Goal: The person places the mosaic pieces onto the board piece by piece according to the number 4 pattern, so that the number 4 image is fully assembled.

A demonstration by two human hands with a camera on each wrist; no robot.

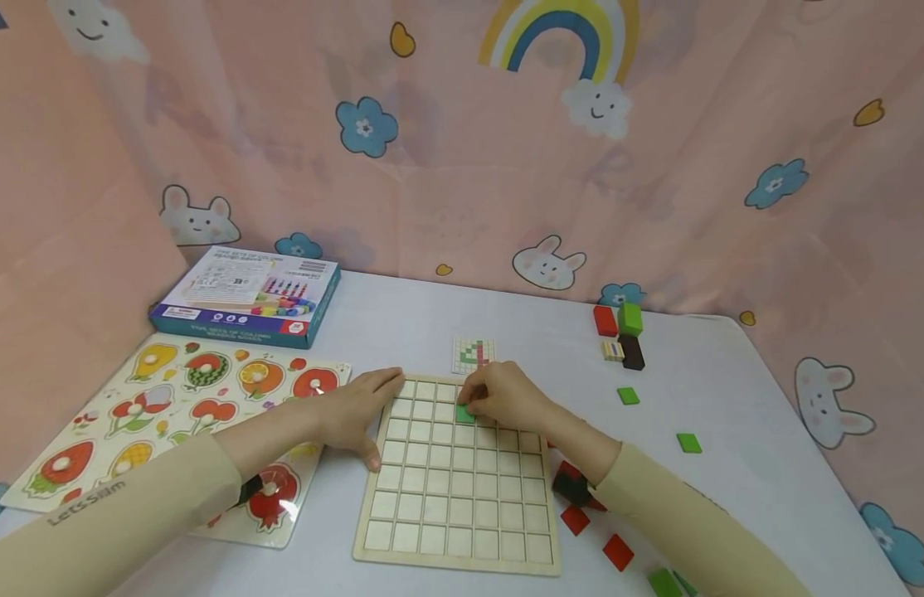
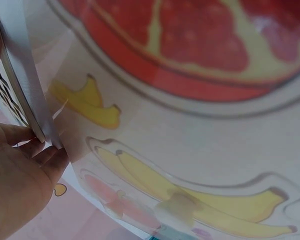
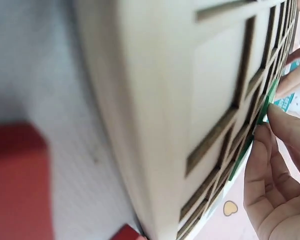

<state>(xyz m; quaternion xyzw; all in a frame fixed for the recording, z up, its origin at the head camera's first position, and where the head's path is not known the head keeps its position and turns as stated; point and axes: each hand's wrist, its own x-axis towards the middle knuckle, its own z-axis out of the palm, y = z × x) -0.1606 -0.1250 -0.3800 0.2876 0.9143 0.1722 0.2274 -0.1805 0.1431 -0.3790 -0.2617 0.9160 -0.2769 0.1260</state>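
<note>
A square wooden grid board (image 1: 456, 567) lies in front of me, mostly bare cells. My right hand (image 1: 504, 392) is over its upper part and pinches a green square tile (image 1: 465, 414) between thumb and fingertips. From the right wrist, green (image 3: 270, 102) shows on both sides of those fingertips, right at the grid. My left hand (image 1: 355, 408) rests along the board's upper left edge, thumb and fingers spread apart; in the left wrist view the fingers (image 2: 52, 157) touch that edge. Behind the board lies a small pattern card (image 1: 474, 352) with green and red squares, partly covered by the right hand.
A fruit puzzle board (image 1: 238, 431) lies under my left forearm, with a boxed set (image 1: 245, 297) behind it. Red tiles (image 1: 619, 552) and a dark block (image 1: 571, 485) lie right of the grid. Green tiles (image 1: 688, 443) and stacked blocks (image 1: 605, 321) are farther right. A printed curtain (image 1: 462, 166) hangs behind.
</note>
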